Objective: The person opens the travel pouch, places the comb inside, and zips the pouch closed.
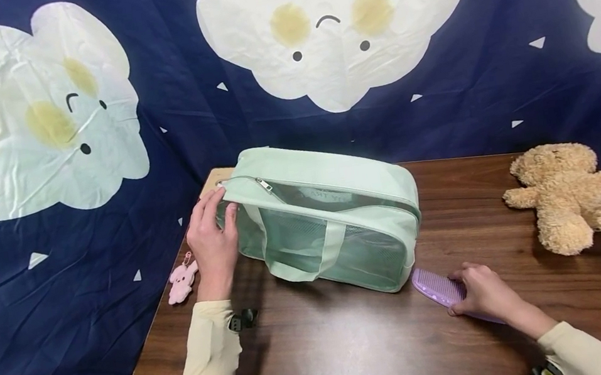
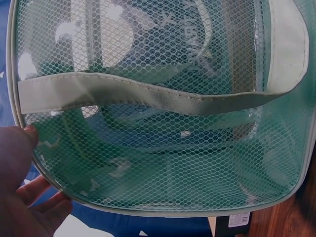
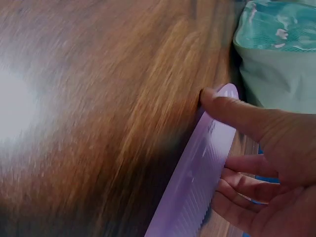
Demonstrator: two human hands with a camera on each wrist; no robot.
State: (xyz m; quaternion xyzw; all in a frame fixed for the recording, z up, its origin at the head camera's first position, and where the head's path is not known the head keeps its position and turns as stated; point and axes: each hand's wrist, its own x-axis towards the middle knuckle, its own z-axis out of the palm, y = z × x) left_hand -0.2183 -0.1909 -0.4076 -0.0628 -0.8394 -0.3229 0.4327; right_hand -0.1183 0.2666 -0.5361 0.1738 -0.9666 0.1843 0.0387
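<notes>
A mint-green toiletry bag (image 1: 341, 239) with mesh and clear sides stands on the table, its top zip undone and a strap handle (image 2: 163, 96) hanging over the front. At the bag's upper left corner my left hand (image 1: 213, 240) grips the piped edge, thumb in front; the left wrist view shows its fingers (image 2: 52, 207) curling at that edge. To the right of the bag, my right hand (image 1: 485, 293) pinches a purple comb (image 1: 436, 287) between thumb and fingers. In the right wrist view the comb (image 3: 197, 177) is tilted, teeth towards the fingers.
A tan teddy bear (image 1: 566, 197) lies at the table's right. On the left, a pink plush keychain (image 1: 180, 282) lies near the edge of the brown wooden table (image 1: 322, 349). Behind hangs a dark blue cloth (image 1: 167, 40) with white cloud faces.
</notes>
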